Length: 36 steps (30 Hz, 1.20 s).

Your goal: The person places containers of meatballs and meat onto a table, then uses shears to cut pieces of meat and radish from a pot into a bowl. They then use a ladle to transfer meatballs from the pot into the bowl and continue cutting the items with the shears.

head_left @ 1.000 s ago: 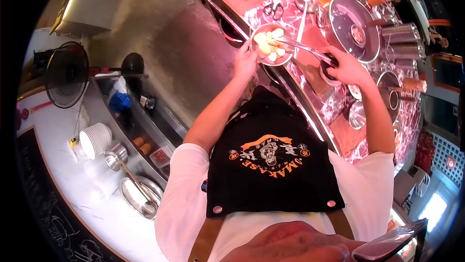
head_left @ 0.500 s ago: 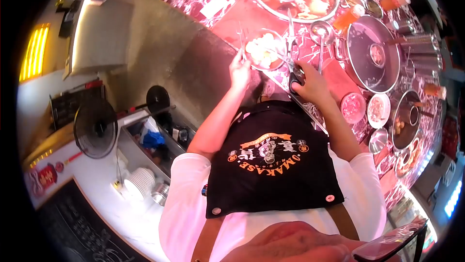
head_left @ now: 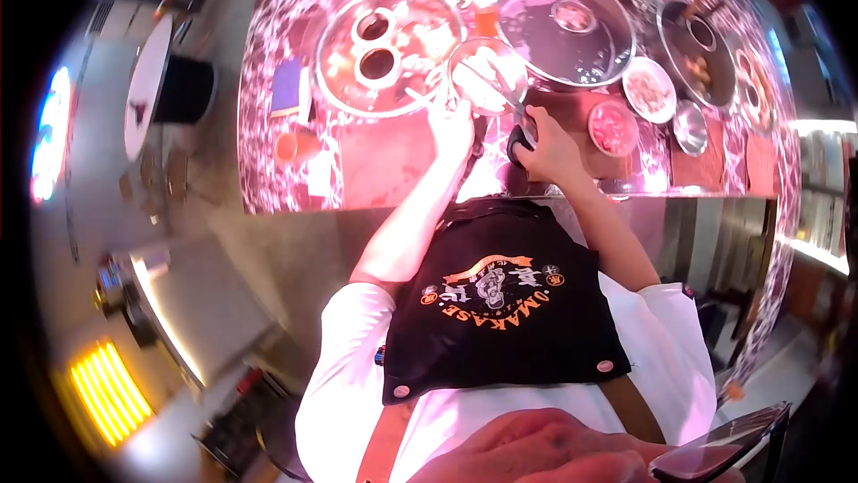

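My right hand point(head_left: 551, 145) is closed round the dark handles of the scissors point(head_left: 520, 126). The scissor blades reach over a small bowl point(head_left: 521, 99) of pale food point(head_left: 484, 70), which is washed out by bright light. At the bowl's left side my left hand point(head_left: 451, 130) is closed, with a thin metal utensil, seemingly a fork, rising from its fingers. A large round pan point(head_left: 332, 94) holding reddish food and two dark sauce cups point(head_left: 377, 64) lies just left of the bowl. Behind it and to the right is a big pot point(head_left: 572, 29) of dark liquid.
A pink dish point(head_left: 613, 127), a white bowl of meat point(head_left: 650, 90), a metal bowl point(head_left: 690, 127) and another pot point(head_left: 696, 54) stand to the right. An orange cup point(head_left: 298, 146) sits at the table's left. The table edge point(head_left: 393, 204) runs in front of my body.
The view has turned, so the table now lies straight across in front. The bowl, the scissors and both hands are now nearer the pans, and the blades still point into the bowl.
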Available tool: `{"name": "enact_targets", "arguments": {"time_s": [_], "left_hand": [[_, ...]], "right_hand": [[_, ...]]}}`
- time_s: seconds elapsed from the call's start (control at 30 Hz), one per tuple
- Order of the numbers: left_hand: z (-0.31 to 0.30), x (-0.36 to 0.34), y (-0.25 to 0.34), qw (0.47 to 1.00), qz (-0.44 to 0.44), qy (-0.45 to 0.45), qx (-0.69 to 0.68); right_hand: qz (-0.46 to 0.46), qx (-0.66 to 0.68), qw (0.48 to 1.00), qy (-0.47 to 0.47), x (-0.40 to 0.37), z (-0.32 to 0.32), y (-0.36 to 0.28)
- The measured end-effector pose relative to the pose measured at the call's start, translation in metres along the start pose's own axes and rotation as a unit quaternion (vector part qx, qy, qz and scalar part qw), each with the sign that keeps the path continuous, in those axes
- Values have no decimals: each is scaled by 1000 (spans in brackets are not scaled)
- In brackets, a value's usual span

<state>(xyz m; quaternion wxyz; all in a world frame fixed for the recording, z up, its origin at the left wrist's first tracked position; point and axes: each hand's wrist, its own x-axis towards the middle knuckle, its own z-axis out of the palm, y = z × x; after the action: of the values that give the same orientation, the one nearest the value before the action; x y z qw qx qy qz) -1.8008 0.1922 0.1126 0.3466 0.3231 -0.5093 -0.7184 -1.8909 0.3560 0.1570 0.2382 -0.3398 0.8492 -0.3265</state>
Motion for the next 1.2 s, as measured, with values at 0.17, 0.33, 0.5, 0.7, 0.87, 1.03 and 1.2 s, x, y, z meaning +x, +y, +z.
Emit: {"name": "enact_targets", "arguments": {"time_s": [0.17,0.33,0.5,0.7,0.87,1.03,1.2], "left_hand": [[57,31,9,992,5,-51,114],[96,71,-4,983,73,-105,129],[130,81,6,976,51,-99,185],[143,96,-6,941,99,-100,306],[139,90,-10,964,56,-108,237],[98,49,-11,992,-36,-93,83],[14,-14,-25,970,-165,-19,-177]], "right_hand": [[52,2,997,55,10,-22,6],[-83,222,965,112,44,1,64],[8,250,960,127,63,4,81],[60,325,939,91,65,-6,77],[36,314,942,111,67,1,86],[43,147,985,75,21,-28,64],[-23,-105,994,8,-16,-12,42]]}}
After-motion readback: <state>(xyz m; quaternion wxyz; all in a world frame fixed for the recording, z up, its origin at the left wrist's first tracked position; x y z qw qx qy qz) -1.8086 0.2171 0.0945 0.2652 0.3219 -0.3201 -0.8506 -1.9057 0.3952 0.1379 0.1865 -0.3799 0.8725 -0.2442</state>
